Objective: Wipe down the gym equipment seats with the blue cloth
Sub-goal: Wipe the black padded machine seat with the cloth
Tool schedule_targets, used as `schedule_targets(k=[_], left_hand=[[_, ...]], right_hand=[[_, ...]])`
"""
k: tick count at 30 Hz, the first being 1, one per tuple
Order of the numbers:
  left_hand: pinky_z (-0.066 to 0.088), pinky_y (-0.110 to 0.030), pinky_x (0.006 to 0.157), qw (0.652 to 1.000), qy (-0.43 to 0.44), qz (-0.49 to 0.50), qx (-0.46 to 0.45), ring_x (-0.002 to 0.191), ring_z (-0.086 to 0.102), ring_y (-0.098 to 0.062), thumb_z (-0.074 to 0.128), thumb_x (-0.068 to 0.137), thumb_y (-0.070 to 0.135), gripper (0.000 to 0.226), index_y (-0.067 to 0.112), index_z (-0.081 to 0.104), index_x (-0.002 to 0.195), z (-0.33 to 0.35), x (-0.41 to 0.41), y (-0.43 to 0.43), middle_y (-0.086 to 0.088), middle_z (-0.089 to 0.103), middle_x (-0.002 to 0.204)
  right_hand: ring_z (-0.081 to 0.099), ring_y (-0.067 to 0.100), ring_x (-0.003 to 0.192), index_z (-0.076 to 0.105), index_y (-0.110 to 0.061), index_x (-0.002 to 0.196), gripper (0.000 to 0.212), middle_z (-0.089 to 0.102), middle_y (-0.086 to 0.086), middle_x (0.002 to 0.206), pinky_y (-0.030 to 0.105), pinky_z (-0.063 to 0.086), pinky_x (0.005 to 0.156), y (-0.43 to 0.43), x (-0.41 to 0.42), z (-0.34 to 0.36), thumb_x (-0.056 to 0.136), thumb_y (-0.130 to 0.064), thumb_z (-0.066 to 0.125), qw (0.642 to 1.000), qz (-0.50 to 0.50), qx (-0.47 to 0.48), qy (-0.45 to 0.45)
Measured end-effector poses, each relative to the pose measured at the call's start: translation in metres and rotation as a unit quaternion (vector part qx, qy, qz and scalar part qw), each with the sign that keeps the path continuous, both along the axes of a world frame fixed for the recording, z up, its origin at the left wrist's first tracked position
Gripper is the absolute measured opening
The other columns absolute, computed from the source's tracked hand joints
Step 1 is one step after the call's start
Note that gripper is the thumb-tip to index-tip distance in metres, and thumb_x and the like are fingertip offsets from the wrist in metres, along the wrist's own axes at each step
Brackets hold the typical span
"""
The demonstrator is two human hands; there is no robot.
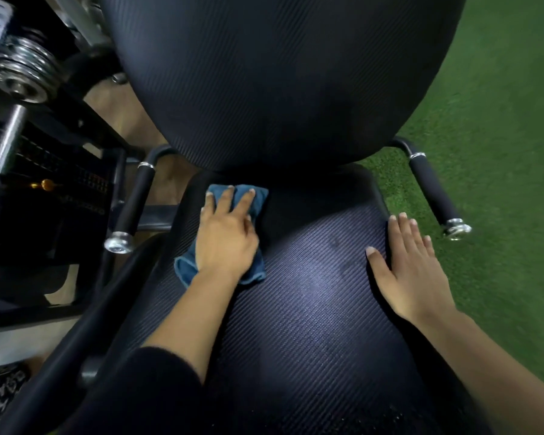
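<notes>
L hand (pixel 225 233) lies flat on the blue cloth (pixel 254 197), fingers straight & a bit spread, pressing it onto the seat (pixel 311 309); no pinch. Cloth is bunched under the palm and pokes out past the fingertips and back by the wrist, just below the backrest (pixel 280 73). R hand (pixel 412 262) is flat too, fingers close together, resting on the seat edge well right of the cloth hand, prob bracing.

Cloth looks soft, light and floppy, so it'll likely fold under the palm. Best held w/ flat palm pressure, or by gathering the loose tail near the wrist.

Seat pad is dark ribbed vinyl w/ some sheen and faint smudges btwn the hands. Green turf (pixel 500 120) lies beyond the R hand, weight plates (pixel 19 73) up-left of the L hand.
</notes>
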State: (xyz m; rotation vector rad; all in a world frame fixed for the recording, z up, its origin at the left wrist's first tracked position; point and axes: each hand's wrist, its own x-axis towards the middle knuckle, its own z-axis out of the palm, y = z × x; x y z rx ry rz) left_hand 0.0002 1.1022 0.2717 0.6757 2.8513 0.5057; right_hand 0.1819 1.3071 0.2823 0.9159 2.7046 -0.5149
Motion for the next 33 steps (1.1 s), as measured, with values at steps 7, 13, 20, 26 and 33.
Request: schedule_targets(k=[7, 13, 20, 26, 33], left_hand=[[0.026, -0.043, 0.113, 0.976, -0.019, -0.213, 0.037, 0.135, 0.032, -0.042, 0.040, 0.090, 0.024, 0.048, 0.022, 0.051, 0.136, 0.012, 0.061, 0.055, -0.011, 0.047, 0.141], [0.025, -0.036, 0.115, 0.948, -0.055, -0.307, 0.064, 0.139, 0.030, -0.030, 0.035, 0.092, 0.030, 0.048, 0.031, 0.045, 0.139, 0.010, 0.048, 0.045, 0.000, 0.042, 0.146], [0.020, -0.037, 0.115, 0.968, -0.031, -0.244, 0.051, 0.139, 0.026, -0.037, 0.042, 0.092, 0.018, 0.047, 0.026, 0.048, 0.138, 0.000, 0.054, 0.121, -0.006, 0.043, 0.145], [0.019, -0.029, 0.116, 0.913, -0.082, -0.391, 0.080, 0.143, 0.022, -0.025, 0.038, 0.093, 0.022, 0.048, 0.031, 0.045, 0.139, 0.016, 0.073, 0.067, 0.005, 0.038, 0.149], [0.018, -0.033, 0.114, 0.977, -0.047, -0.204, 0.044, 0.138, 0.026, -0.033, 0.045, 0.096, 0.028, 0.042, 0.029, 0.049, 0.137, -0.001, 0.052, 0.145, -0.002, 0.042, 0.146]], right_hand=[[-0.008, 0.013, 0.147, 0.002, -0.012, 0.153, 0.071, -0.003, 0.003, 0.161, 0.031, -0.005, 0.119, 0.000, 0.016, 0.003, 0.097, -0.050, 0.025, 0.999, -0.032, -0.035, 0.004], [-0.006, 0.013, 0.147, 0.002, -0.012, 0.153, 0.072, -0.002, 0.003, 0.161, 0.027, -0.008, 0.116, 0.001, 0.029, 0.004, 0.095, -0.052, 0.016, 0.998, -0.037, -0.039, 0.015], [-0.009, 0.012, 0.147, 0.000, -0.013, 0.153, 0.085, -0.005, 0.002, 0.161, 0.028, -0.010, 0.117, 0.003, 0.038, 0.003, 0.084, -0.061, 0.001, 0.999, -0.034, -0.035, -0.002], [-0.014, 0.009, 0.145, -0.001, -0.014, 0.153, 0.087, -0.007, 0.001, 0.161, 0.026, -0.014, 0.115, 0.002, 0.055, 0.007, 0.080, -0.060, -0.006, 0.998, -0.036, -0.042, -0.005], [-0.014, 0.011, 0.146, -0.001, -0.012, 0.153, 0.087, -0.008, 0.001, 0.160, 0.028, -0.012, 0.117, 0.005, 0.060, 0.009, 0.081, -0.061, -0.007, 0.999, -0.029, -0.040, -0.005]])
